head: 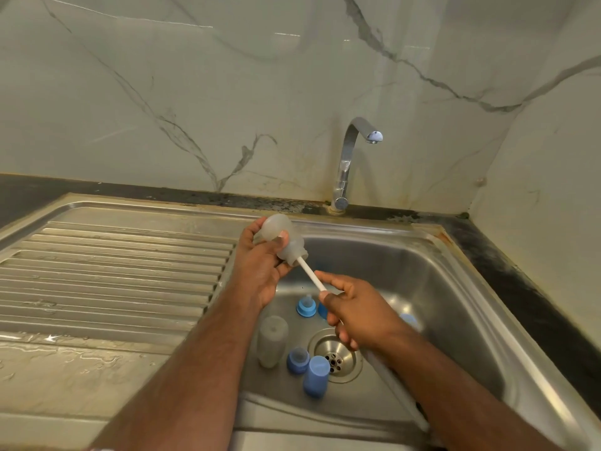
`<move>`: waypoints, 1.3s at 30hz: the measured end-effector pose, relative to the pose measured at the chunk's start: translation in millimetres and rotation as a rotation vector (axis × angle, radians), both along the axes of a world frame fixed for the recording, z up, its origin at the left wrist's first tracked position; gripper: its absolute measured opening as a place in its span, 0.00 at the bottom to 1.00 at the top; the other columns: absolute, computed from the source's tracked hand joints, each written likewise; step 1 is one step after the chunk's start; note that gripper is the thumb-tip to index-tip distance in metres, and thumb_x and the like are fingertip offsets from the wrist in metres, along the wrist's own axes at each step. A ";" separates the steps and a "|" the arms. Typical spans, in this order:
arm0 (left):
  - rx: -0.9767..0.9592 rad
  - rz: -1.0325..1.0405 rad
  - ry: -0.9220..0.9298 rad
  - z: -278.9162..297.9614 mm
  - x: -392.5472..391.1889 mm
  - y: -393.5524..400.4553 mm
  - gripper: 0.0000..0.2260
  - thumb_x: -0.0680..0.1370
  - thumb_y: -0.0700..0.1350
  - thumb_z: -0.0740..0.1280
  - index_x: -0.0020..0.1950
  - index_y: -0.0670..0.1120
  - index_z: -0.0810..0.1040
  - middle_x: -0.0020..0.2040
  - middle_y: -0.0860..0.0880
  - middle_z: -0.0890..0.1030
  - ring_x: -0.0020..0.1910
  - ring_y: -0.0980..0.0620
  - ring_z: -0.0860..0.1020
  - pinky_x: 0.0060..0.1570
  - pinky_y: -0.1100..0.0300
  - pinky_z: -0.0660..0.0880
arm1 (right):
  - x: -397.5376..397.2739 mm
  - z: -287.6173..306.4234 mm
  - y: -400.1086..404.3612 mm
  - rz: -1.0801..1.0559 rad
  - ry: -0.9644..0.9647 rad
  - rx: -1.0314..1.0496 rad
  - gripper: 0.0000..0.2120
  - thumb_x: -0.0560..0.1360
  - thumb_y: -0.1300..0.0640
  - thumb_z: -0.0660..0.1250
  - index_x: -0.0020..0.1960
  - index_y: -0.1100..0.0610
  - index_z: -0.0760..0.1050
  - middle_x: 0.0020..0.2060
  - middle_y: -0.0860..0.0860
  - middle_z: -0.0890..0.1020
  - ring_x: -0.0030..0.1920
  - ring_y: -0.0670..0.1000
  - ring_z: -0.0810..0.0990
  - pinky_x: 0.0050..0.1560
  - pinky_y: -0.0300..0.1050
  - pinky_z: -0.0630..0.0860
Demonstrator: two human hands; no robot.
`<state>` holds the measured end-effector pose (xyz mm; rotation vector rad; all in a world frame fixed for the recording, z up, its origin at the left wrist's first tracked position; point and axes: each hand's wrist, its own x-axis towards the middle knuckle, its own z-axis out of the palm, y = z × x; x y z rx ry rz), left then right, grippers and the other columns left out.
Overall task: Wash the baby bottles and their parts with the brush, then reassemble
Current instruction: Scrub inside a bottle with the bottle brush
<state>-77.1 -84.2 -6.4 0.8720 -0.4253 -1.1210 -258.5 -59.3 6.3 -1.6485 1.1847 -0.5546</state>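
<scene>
Over the sink basin (pixel 422 281), at its rear left corner: one frosted baby bottle (pixel 282 237), held tilted with its base up and away and its neck angled down toward the person. The left hand (pixel 260 265) grips it, fingers curled round the far side and the thumb pressed across the body. That hold most likely steadies the bottle against the brush's push and lets any water run out of the neck into the basin.

Item: brush handle (pixel 312 276), a thin white rod entering the bottle's neck; the bristle end is inside and cannot be made out through the cloudy wall. The right hand (pixel 351 310) pinches the rod between thumb and forefinger, the other fingers curled beneath. A light pinch of this kind suits twisting and pumping rather than force.

Item: second bottle (pixel 272 340), frosted, standing upright on the basin floor at the left, apparently awaiting its turn.

Item: blue teat and collar (pixel 306 306), standing just behind it, near the centre.

Item: blue cap (pixel 316 376), lying beside the drain (pixel 335 354), with a second blue collar piece (pixel 297 360) touching or nearly touching it. All of these loose parts sit in the basin, presumably so they stay within reach of the washing.

Item: tap (pixel 353 157), not running.

Item: ribbed draining board (pixel 113 271), left, wet in patches.
</scene>
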 end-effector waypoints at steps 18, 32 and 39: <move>-0.014 0.069 0.019 2.2 3.9 1.2 0.24 0.78 0.33 0.70 0.70 0.49 0.71 0.65 0.42 0.75 0.59 0.37 0.81 0.39 0.48 0.84 | -7.3 10.5 -4.3 0.068 0.176 -0.159 0.19 0.84 0.53 0.59 0.72 0.39 0.70 0.32 0.45 0.76 0.24 0.42 0.70 0.25 0.36 0.66; 0.030 0.118 -0.001 2.2 3.8 2.2 0.22 0.79 0.36 0.70 0.69 0.50 0.70 0.63 0.43 0.76 0.58 0.39 0.81 0.34 0.54 0.83 | -4.7 -1.1 -9.0 0.125 0.574 -0.563 0.23 0.85 0.50 0.55 0.79 0.39 0.58 0.44 0.47 0.75 0.40 0.46 0.73 0.40 0.39 0.67; 0.011 0.024 -0.001 1.3 0.7 2.3 0.20 0.79 0.36 0.70 0.68 0.48 0.71 0.64 0.40 0.76 0.54 0.38 0.84 0.39 0.50 0.83 | -0.5 -0.1 -15.2 0.025 0.187 -0.235 0.20 0.83 0.53 0.62 0.74 0.39 0.69 0.38 0.44 0.78 0.27 0.41 0.74 0.30 0.34 0.69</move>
